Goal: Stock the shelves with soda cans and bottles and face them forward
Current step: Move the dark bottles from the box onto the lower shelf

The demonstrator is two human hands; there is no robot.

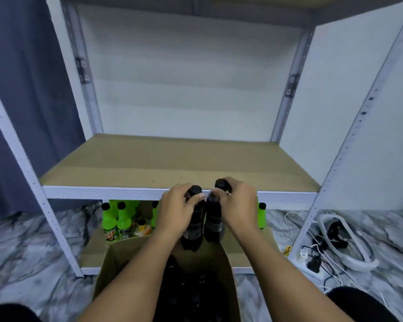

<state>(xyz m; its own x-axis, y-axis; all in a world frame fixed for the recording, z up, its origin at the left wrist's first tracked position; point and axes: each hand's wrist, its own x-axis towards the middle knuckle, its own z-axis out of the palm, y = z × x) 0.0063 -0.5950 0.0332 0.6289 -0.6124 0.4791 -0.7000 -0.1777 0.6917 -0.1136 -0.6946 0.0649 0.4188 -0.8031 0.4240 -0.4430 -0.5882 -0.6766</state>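
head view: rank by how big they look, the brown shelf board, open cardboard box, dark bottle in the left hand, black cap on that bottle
1. Brown shelf board, widest.
2. Open cardboard box, partly cut off and hidden by arms, also nearer the camera, so unsure against the board.
3. Dark plastic bottle in the left hand.
4. Its black cap.

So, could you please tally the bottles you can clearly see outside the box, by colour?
Dark bottles, one in the left hand and one in the right hand: 2
Green bottles on the lower shelf: 4
Total: 6; others may be hidden.
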